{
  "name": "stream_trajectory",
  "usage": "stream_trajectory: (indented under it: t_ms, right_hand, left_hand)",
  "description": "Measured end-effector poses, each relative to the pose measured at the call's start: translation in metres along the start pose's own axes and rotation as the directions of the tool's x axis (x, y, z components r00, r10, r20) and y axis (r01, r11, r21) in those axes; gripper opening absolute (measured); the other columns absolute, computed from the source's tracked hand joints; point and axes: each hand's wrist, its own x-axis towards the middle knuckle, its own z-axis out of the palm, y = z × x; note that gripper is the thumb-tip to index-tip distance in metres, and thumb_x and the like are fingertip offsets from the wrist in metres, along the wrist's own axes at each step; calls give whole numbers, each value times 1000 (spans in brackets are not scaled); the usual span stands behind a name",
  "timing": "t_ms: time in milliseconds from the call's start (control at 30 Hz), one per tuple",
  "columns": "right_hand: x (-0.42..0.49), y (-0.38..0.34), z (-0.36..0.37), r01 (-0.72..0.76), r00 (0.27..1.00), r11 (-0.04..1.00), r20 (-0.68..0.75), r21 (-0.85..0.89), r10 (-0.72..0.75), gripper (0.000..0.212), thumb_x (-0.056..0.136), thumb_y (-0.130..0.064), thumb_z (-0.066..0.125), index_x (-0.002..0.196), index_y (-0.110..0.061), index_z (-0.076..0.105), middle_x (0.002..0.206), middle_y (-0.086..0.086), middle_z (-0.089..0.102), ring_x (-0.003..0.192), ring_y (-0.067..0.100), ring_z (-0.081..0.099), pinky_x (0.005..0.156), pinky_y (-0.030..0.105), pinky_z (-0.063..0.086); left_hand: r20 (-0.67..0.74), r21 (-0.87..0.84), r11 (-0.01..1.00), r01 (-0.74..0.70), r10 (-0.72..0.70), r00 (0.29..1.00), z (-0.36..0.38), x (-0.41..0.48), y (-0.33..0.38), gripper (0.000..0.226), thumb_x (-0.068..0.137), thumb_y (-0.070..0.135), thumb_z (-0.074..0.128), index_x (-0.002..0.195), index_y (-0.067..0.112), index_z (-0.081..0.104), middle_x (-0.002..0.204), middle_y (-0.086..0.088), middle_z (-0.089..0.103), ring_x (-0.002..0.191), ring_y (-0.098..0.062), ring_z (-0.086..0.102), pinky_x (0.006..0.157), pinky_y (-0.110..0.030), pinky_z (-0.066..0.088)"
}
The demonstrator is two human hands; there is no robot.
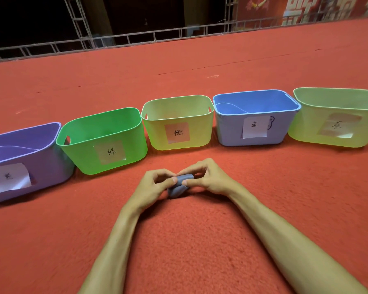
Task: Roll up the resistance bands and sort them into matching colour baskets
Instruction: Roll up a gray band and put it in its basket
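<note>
Underneath all, red carpet. Across it from 9 to 3 o'clock, in a row: purple basket, green basket, yellow basket, blue basket, pale green basket, each paper-labelled. At 6 o'clock of the yellow basket: left hand and right hand, both pinching a rolled grey-blue band between them.

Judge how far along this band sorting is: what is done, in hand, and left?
Done: unclear; no rolled band shows inside the row of baskets. In hand: the left hand and right hand pinch a grey-blue resistance band, mostly rolled, over the red carpet. Left: finish the roll and drop it, probably into the blue basket. No loose bands lie in view.
</note>
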Motion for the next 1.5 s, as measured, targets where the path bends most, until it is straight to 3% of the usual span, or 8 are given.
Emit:
stream_trajectory:
  t_ms: [167,367,533,800,967,1100,1267,1500]
  right_hand:
    - [-1,-2,0,-37,999,999,13,25,37,30,84,2,76,112,-10,80,104,5,80,97,17,73,88,44,61]
    - [4,-5,-2,-131,991,991,-32,30,132,18,93,-4,62,96,-3,80,91,8,79,83,7,67,79,24,52]
    - [3,-2,2,-126,992,983,8,-130,128,7,88,-16,75,93,-16,79,90,2,79,83,10,70,87,45,58]
    - [-2,-29,0,-204,967,902,68,-381,247,12,85,-28,79,95,-21,79,81,-1,77,67,8,65,64,33,56]
    - [-10,-30,11,-187,957,848,103,-496,271,27,74,-30,87,98,-24,76,83,-8,65,77,11,59,69,29,48]
    - [-21,-26,11,-141,979,856,56,-498,194,38,69,-45,84,105,-35,77,97,-6,69,97,11,57,83,33,50]
    - [-31,-46,-10,-130,984,904,62,-408,170,31,73,-25,80,104,-26,79,78,-10,72,69,5,60,63,26,48]
    - [-50,-61,-105,-221,951,975,-226,-26,210,48,58,-3,98,95,-12,69,77,10,72,67,12,65,67,31,56]
  left_hand:
    - [-15,-22,1000,10,-10,1000,-1,-3,-1,5,94,16,75,96,13,77,84,-1,75,76,-8,63,62,-16,46]
    - [-35,39,999,-34,36,999,2,-5,-3,17,81,23,82,96,15,80,75,6,73,64,-4,50,61,-19,40]
    - [-14,14,1000,-10,10,1000,3,-4,-2,17,77,8,88,90,14,79,77,-1,73,66,-8,54,60,-19,44]
    - [119,111,994,23,-37,992,-1,-2,5,28,72,29,87,91,13,73,82,-2,70,73,-12,53,67,-27,42]
    - [168,89,993,75,-89,982,6,-4,15,8,79,12,82,80,12,74,73,-4,69,68,-14,59,61,-26,46]
    - [58,197,972,131,-145,988,10,-6,19,44,61,29,91,96,15,68,86,-8,71,66,-10,58,55,-29,49]
    - [124,533,846,21,-103,987,18,10,58,20,70,28,83,89,25,76,78,5,75,67,0,62,66,-24,51]
    - [160,406,903,-142,82,984,67,54,115,18,81,25,85,99,24,81,96,14,79,91,-1,70,86,-34,52]
